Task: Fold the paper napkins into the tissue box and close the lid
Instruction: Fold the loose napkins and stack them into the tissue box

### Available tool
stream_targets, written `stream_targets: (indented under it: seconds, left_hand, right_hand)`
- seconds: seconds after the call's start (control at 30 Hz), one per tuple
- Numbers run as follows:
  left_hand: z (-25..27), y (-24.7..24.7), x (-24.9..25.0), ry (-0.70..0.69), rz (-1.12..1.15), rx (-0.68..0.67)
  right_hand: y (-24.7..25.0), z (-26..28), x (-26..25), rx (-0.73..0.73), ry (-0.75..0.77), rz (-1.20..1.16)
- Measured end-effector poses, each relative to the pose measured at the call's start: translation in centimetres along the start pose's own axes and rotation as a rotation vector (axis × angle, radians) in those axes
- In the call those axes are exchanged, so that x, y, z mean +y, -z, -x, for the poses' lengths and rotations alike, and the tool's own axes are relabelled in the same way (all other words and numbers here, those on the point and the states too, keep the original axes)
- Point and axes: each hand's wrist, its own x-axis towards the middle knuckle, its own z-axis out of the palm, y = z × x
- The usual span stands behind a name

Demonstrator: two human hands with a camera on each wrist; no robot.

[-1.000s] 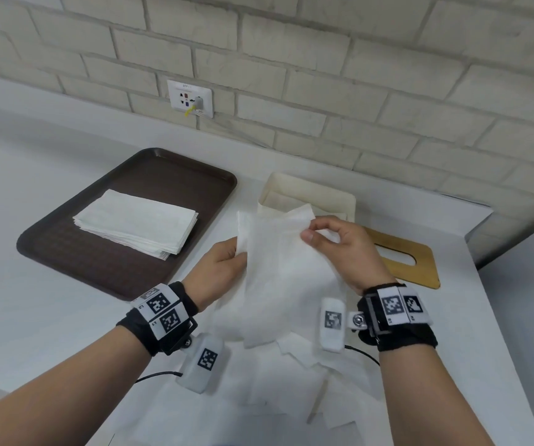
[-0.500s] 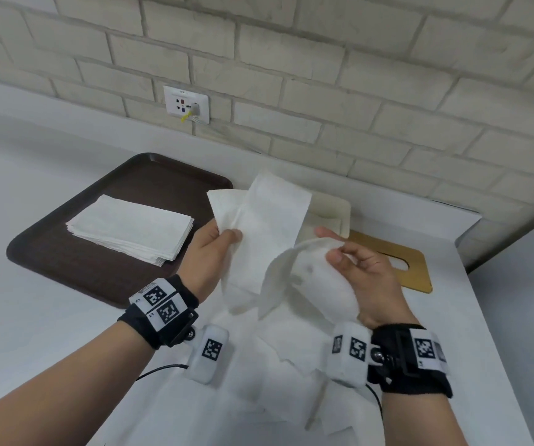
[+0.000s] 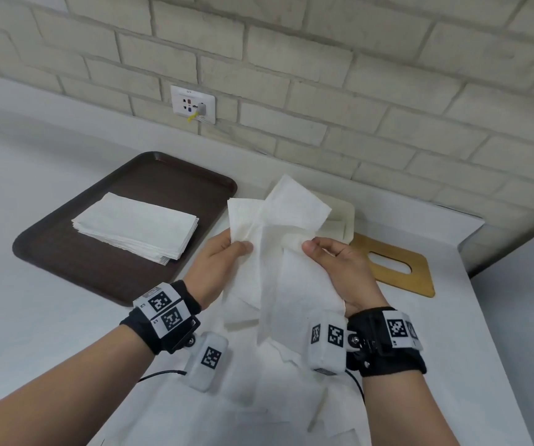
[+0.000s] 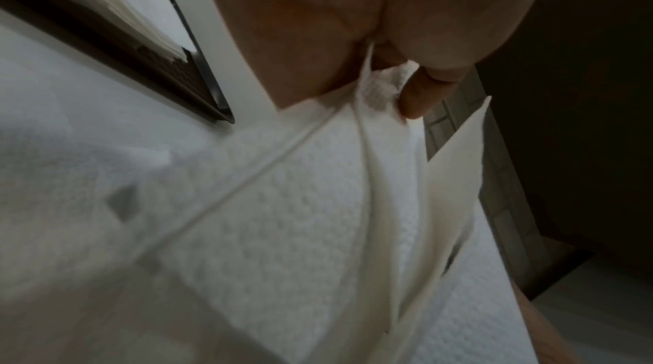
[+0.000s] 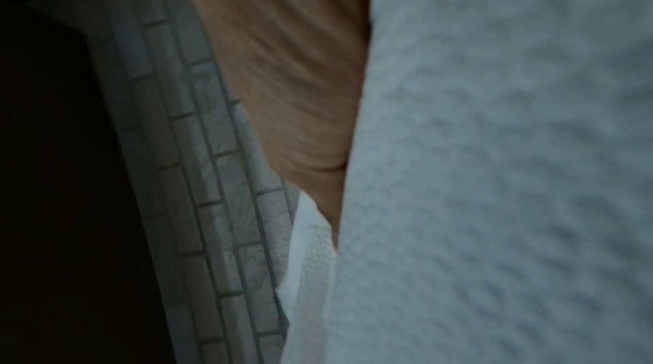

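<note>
A white paper napkin point(image 3: 278, 246) hangs upright in the air in front of me, creased lengthwise. My left hand point(image 3: 223, 255) pinches its left edge between thumb and fingers; my right hand point(image 3: 326, 252) pinches a fold on its right side. In the left wrist view the napkin point(image 4: 318, 216) drapes below my fingers point(image 4: 417, 96). In the right wrist view the napkin point(image 5: 494, 174) fills most of the picture. The cream tissue box point(image 3: 346, 220) stands open behind the napkin, mostly hidden. Its wooden lid point(image 3: 397, 265) with an oval slot lies flat to the right of the box.
A brown tray point(image 3: 104, 252) at the left holds a stack of folded napkins point(image 3: 137, 226). Several loose napkins point(image 3: 275, 397) lie spread on the white counter below my wrists. A brick wall with a socket point(image 3: 193, 104) is behind. The counter's edge runs along the right.
My right hand has come back up and taken hold of a fold of the napkin beside my left hand. The napkin now hangs narrower and more gathered between both hands.
</note>
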Motion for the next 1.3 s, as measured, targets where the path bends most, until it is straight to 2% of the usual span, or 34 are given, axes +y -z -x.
stream_targets:
  seconds: [0.1, 0.17, 0.27, 0.37, 0.43, 0.57, 0.77, 0.93, 1.1, 1.3]
  left_hand:
    - [-0.1, -0.1, -0.2, 0.018, 0.046, 0.006]
    - [-0.2, -0.1, -0.2, 0.013, 0.051, 0.003]
    - [-0.4, -0.1, -0.1, 0.011, 0.002, -0.02]
    - [-0.6, -0.4, -0.3, 0.004, -0.04, -0.085]
    - [-0.5, -0.9, -0.1, -0.012, -0.055, -0.121]
    - [0.2, -2.2, 0.2, -0.02, -0.072, -0.199]
    - [0.9, -2.3, 0.0, 0.013, 0.028, -0.116]
    - [1.2, -2.5, 0.1, 0.087, 0.122, -0.17]
    - [1.3, -2.6, 0.3, 0.063, 0.161, -0.195]
    - [1.0, -2.6, -0.3, 0.068, 0.152, -0.082]
  right_hand:
    - [0.7, 0.2, -0.3, 0.116, 0.094, 0.164]
    - [1.5, 1.1, -1.3, 0.112, 0.166, 0.214]
    - [2.7, 3.7, -3.7, -0.038, 0.295, 0.268]
    - [3.2, 5.6, -5.3, -0.162, 0.372, 0.212]
    - [3.1, 5.5, -5.6, -0.168, 0.354, 0.21]
    - [2.4, 3.7, -4.5, -0.14, 0.225, 0.33]
    - [2.2, 2.3, -2.5, -0.08, 0.125, 0.364]
    - [2.1, 2.1, -2.5, -0.084, 0.135, 0.402]
    - [2.1, 2.1, -2.6, -0.075, 0.129, 0.424]
    - [2.4, 2.3, -2.3, -0.039, 0.148, 0.488]
